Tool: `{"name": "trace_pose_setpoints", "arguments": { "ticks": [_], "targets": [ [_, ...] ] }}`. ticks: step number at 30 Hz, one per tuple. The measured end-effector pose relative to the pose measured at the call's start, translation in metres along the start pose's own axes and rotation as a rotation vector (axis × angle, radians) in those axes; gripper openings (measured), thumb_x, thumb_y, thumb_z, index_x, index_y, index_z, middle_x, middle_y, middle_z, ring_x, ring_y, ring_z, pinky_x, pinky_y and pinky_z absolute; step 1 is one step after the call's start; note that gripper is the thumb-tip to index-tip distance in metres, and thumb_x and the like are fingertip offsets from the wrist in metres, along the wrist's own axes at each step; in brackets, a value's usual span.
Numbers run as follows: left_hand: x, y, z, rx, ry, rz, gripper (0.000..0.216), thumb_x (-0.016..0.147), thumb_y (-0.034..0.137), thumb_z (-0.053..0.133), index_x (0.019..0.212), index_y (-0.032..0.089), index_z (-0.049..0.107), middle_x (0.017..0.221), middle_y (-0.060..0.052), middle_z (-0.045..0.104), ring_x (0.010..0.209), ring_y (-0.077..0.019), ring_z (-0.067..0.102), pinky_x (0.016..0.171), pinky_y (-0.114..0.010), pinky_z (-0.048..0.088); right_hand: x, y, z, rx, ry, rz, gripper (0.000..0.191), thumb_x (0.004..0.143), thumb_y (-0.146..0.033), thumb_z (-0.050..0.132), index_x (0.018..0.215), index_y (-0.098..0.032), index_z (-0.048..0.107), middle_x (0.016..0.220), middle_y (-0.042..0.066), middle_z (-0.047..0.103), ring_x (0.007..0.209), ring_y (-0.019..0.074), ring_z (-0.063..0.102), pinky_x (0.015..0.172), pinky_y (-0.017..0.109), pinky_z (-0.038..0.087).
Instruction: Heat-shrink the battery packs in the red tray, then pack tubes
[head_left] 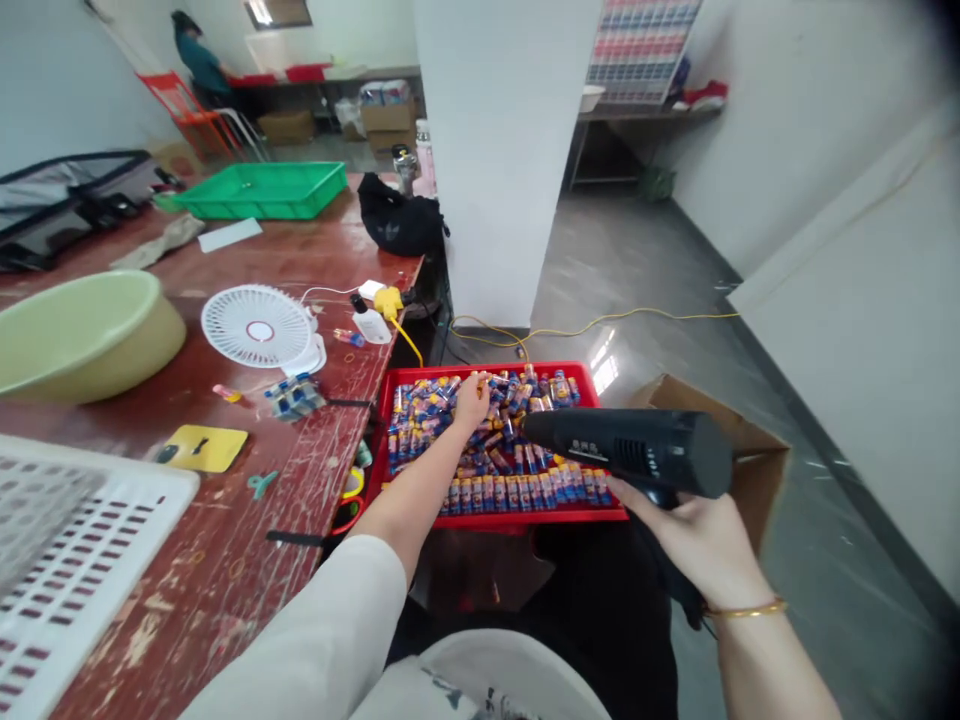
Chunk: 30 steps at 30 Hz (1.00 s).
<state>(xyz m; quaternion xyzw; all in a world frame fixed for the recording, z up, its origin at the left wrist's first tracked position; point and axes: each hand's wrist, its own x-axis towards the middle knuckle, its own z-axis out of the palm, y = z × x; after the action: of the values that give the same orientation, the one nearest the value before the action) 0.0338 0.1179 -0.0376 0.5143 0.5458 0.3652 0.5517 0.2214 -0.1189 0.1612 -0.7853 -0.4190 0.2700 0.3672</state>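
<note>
A red tray (611,512) in front of me is full of small bottles (491,493) with blue and pink printed labels. Some stand in a neat row along the near edge; farther back many lie jumbled. Over the far middle of the tray, my left hand (472,402) has its fingers pinched at one small bottle, mostly hidden by them. My right hand (705,545) grips the handle of a black heat gun (622,445). Its nozzle points left, just above the bottles at the tray's right side.
On the red table at left are a white fan (255,327), a pale green basin (97,335), a white plastic basket (90,590) and a green tray (262,192). An open cardboard box (757,460) is at right. A yellow cord (637,312) crosses the floor. A person (201,65) stands far back.
</note>
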Motion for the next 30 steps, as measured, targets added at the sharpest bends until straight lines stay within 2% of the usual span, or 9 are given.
{"name": "trace_pose_setpoints", "arguments": {
  "ticks": [5,8,12,14,18,21,24,27,30],
  "targets": [
    [0.001,-0.001,-0.034,0.779,-0.040,0.238,0.039,0.090,0.028,0.052,0.128,0.020,0.057,0.154,-0.008,0.036,0.148,-0.0233,0.014,0.120,-0.050,-0.005,0.011,0.000,0.020,-0.038,-0.010,-0.016,0.054,0.066,-0.056,0.071,0.100,-0.014,0.071,0.100,0.013,0.074,0.097,0.0341,0.068,0.086,0.044,0.054],
    [-0.010,-0.001,-0.064,1.033,0.020,0.215,0.052,0.093,0.033,0.045,0.142,0.016,0.042,0.158,-0.012,0.027,0.148,-0.0252,0.013,0.120,-0.051,-0.001,0.025,-0.007,0.039,-0.111,-0.022,-0.066,0.057,0.068,-0.060,0.068,0.102,-0.014,0.071,0.102,0.015,0.072,0.098,0.0356,0.067,0.085,0.046,0.053],
    [-0.061,-0.014,-0.106,0.925,0.158,0.234,0.051,0.096,0.032,0.034,0.144,0.013,0.037,0.156,-0.013,0.031,0.146,-0.0198,0.022,0.120,-0.039,0.016,0.034,-0.020,0.061,-0.111,-0.068,-0.155,0.055,0.070,-0.060,0.066,0.101,-0.015,0.072,0.098,0.014,0.073,0.095,0.0346,0.067,0.080,0.044,0.053],
    [-0.100,-0.030,-0.122,0.863,0.240,0.128,0.052,0.096,0.033,0.032,0.144,0.013,0.036,0.155,-0.014,0.033,0.145,-0.0196,0.025,0.119,-0.037,0.021,0.033,-0.022,0.066,-0.147,-0.092,-0.144,0.055,0.069,-0.060,0.066,0.100,-0.015,0.072,0.094,0.014,0.074,0.092,0.0344,0.068,0.077,0.044,0.053],
    [-0.167,-0.061,-0.131,0.897,0.269,-0.340,0.061,0.093,0.036,0.041,0.145,0.005,0.032,0.155,-0.023,0.026,0.147,-0.0285,0.019,0.118,-0.040,0.021,0.028,-0.015,0.073,-0.205,-0.135,-0.079,0.054,0.066,-0.065,0.066,0.087,-0.016,0.073,0.085,0.014,0.073,0.087,0.0355,0.068,0.073,0.045,0.054],
    [-0.189,-0.067,-0.120,0.991,0.176,-0.430,0.070,0.092,0.041,0.043,0.145,-0.003,0.028,0.157,-0.029,0.012,0.147,-0.0342,0.008,0.119,-0.045,0.014,0.023,-0.011,0.075,-0.247,-0.075,-0.040,0.052,0.066,-0.069,0.062,0.067,-0.017,0.067,0.070,0.016,0.069,0.080,0.0372,0.068,0.068,0.046,0.053],
    [-0.196,-0.064,-0.108,1.011,-0.063,-0.237,0.071,0.093,0.045,0.041,0.148,0.002,0.026,0.160,-0.021,0.003,0.148,-0.0302,-0.002,0.119,-0.046,0.008,0.013,-0.011,0.068,-0.274,-0.006,-0.079,0.050,0.062,-0.069,0.065,0.064,-0.020,0.063,0.067,0.014,0.068,0.076,0.0382,0.067,0.066,0.046,0.052],
    [-0.199,-0.062,-0.114,0.908,-0.426,-0.043,0.069,0.089,0.052,0.046,0.148,0.018,0.034,0.160,-0.009,0.017,0.149,-0.0236,0.004,0.120,-0.044,0.007,0.001,-0.012,0.051,-0.310,-0.070,-0.001,0.049,0.058,-0.070,0.067,0.054,-0.023,0.057,0.054,0.011,0.062,0.061,0.0354,0.064,0.053,0.043,0.049],
    [-0.199,-0.060,-0.136,0.849,-0.565,-0.020,0.066,0.082,0.057,0.054,0.141,0.029,0.045,0.155,-0.003,0.033,0.147,-0.0208,0.017,0.120,-0.041,0.007,-0.008,-0.010,0.039,-0.339,-0.126,0.066,0.048,0.056,-0.071,0.069,0.051,-0.025,0.056,0.047,0.008,0.058,0.051,0.0314,0.060,0.044,0.040,0.045]
  ]
}}
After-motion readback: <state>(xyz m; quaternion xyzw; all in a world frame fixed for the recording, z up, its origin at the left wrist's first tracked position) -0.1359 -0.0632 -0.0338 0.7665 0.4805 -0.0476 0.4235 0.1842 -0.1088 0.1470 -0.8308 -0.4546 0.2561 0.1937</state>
